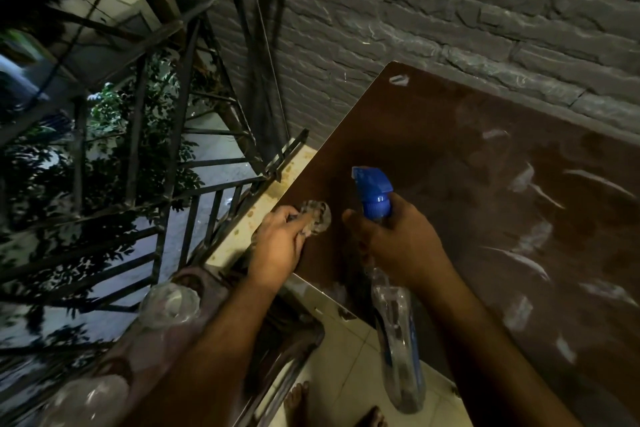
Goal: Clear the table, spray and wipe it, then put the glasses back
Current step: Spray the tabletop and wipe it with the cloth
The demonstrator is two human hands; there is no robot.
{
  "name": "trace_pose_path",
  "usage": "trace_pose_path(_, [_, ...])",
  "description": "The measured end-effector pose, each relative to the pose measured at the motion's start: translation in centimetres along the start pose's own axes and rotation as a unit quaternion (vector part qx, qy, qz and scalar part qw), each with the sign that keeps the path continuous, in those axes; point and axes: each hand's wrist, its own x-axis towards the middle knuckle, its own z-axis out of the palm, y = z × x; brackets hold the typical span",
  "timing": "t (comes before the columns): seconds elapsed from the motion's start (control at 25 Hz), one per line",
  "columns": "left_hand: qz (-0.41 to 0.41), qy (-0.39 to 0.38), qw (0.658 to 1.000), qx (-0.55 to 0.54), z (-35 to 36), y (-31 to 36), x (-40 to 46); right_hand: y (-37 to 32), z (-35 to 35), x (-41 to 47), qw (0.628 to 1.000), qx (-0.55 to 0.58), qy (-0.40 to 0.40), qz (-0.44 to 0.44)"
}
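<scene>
Spray bottle (388,253) was in the right hand (394,243), over the near left part of the brown table (467,184). The fingers were curled tight round its neck, just under the blue cap. Its blue nozzle pointed up and to the far left, toward the table's left edge. Its clear body hung down toward the person, so the long way of the bottle ran from near to far, a bit tilted.

The left hand (280,243) was just beside it, to the left, at the table's left edge. Its fingers were bunched round a small crumpled cloth (317,218) that looked grey and blotchy. The cloth seemed to touch the table top, but it was too blurry to be sure.

The table top was dark brown and shiny, with pale smears and streaks across its right side.

Near and to the left of the table stood a chair or stool (214,322), hard to make out in the dark. Two clear glasses were on it, one glass (169,303) by the left arm and another glass (86,399) nearer, at the bottom left.

Pale floor tiles (349,378) showed below the table, and bare toes (298,402) were at the bottom.

A grey brick wall (450,3) ran behind the table. On the left was a dark metal railing (194,218), with leafy trees (114,114) past it.
</scene>
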Motion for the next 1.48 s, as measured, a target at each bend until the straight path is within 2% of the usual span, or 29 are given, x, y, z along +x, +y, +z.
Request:
trace_pose_path(0.08, [0.060,-0.013,0.998,0.000,0.5,-0.1,-4.0,0.1,0.3,-0.6,1.000,-0.001,-0.002,0.007])
trace_pose_path(0.12, [0.025,-0.012,0.999,-0.035,-0.1,-1.2,-4.4,0.1,0.3,-0.9,1.000,0.007,-0.006,0.015])
trace_pose_path(0.16, [-0.061,0.015,0.994,-0.093,-0.8,-2.6,-3.4,0.1,0.2,-1.0,1.000,0.016,-0.007,0.020])
trace_pose_path(0.2, [-0.130,0.058,0.985,-0.095,-1.2,-3.7,-1.9,0.0,0.1,-0.9,1.000,0.020,-0.008,0.022])
trace_pose_path(0.24, [-0.162,0.085,0.979,-0.090,-1.4,-3.3,-0.6,0.0,0.1,-0.7,1.000,0.016,-0.006,0.021])
trace_pose_path(0.28, [-0.150,0.083,0.984,-0.051,-0.9,-3.0,-0.1,0.0,0.1,-0.6,1.000,0.008,-0.001,0.017])
trace_pose_path(0.32, [-0.134,0.058,0.987,-0.067,-0.6,-1.5,-0.5,0.0,0.2,-0.5,1.000,0.001,0.003,0.013])
trace_pose_path(0.36, [-0.040,0.028,0.998,-0.041,0.6,-0.7,-1.7,0.0,0.3,-0.6,1.000,-0.005,0.005,0.011])
trace_pose_path(0.4, [-0.001,-0.011,0.999,-0.042,0.9,-0.6,-2.8,0.1,0.3,-0.7,1.000,-0.008,0.001,0.013])
trace_pose_path(0.44, [0.004,0.002,0.999,-0.040,1.1,-1.5,-2.5,0.2,0.4,-0.9,1.000,-0.007,-0.005,0.020])
trace_pose_path(0.52, [-0.144,0.068,0.985,-0.064,-0.3,-4.1,0.8,0.3,0.2,-0.7,1.000,0.000,0.006,0.028])
trace_pose_path(0.56, [-0.157,0.083,0.982,-0.067,-0.5,-3.9,2.2,0.5,0.0,-0.5,0.999,-0.002,0.018,0.028])
trace_pose_path(0.6, [-0.124,0.065,0.990,-0.030,0.0,-3.0,2.5,0.6,-0.2,-0.2,0.999,-0.009,0.024,0.029])
trace_pose_path(0.64, [-0.091,0.010,0.995,-0.036,0.3,-1.4,2.0,0.6,-0.4,-0.2,0.999,-0.015,0.029,0.034])
trace_pose_path(0.72, [0.020,-0.042,0.999,-0.014,1.9,0.5,-2.0,0.2,-0.7,-0.7,0.998,-0.016,0.039,0.047])
trace_pose_path(0.76, [0.031,-0.035,0.999,-0.010,1.8,0.5,-2.2,-0.1,-1.0,-1.3,0.997,-0.012,0.045,0.055])
trace_pose_path(0.84, [-0.126,0.036,0.991,-0.006,1.2,-0.3,1.4,-0.5,-1.8,-1.7,0.996,-0.020,0.060,0.064])
trace_pose_path(0.88, [-0.170,0.038,0.984,0.044,0.8,0.8,3.0,-0.7,-2.2,-2.2,0.995,-0.028,0.067,0.074])
trace_pose_path(0.92, [-0.173,0.045,0.981,0.075,1.2,2.0,3.3,-1.0,-2.7,-2.4,0.993,-0.037,0.077,0.078])
trace_pose_path(0.96, [-0.152,0.005,0.985,0.079,1.4,3.3,2.6,-1.3,-3.2,-2.9,0.991,-0.042,0.091,0.084])
trace_pose_path(1.04, [-0.026,-0.054,0.994,0.096,1.8,3.8,-1.5,-1.8,-4.2,-4.1,0.987,-0.046,0.109,0.105])
trace_pose_path(1.08, [0.025,-0.047,0.993,0.108,1.5,2.3,-2.8,-2.3,-4.5,-4.8,0.986,-0.040,0.111,0.117])
trace_pose_path(1.12, [0.005,-0.047,0.992,0.119,0.7,0.9,-2.4,-2.8,-4.7,-5.4,0.985,-0.038,0.113,0.124])
trace_pose_path(1.2, [-0.130,0.025,0.988,0.082,-0.2,-0.3,3.1,-3.5,-5.1,-5.8,0.983,-0.054,0.133,0.112])
trace_pose_path(1.24, [-0.177,0.010,0.983,0.040,-0.1,0.4,5.2,-3.8,-5.3,-5.7,0.982,-0.061,0.145,0.105])
trace_pose_path(1.28, [-0.170,-0.025,0.985,0.003,0.0,2.0,6.3,-4.4,-5.6,-5.7,0.981,-0.060,0.153,0.102])
trace_pose_path(1.36, [-0.060,-0.072,0.995,-0.028,1.8,4.7,3.6,-5.2,-6.5,-5.7,0.980,-0.056,0.160,0.107])
trace_pose_path(1.44, [0.055,-0.081,0.995,0.035,4.1,3.2,0.7,-5.2,-7.2,-6.1,0.979,-0.048,0.160,0.115])
trace_pose_path(1.48, [0.059,-0.061,0.995,0.049,3.5,2.4,2.3,-5.1,-7.6,-6.0,0.979,-0.044,0.159,0.115])
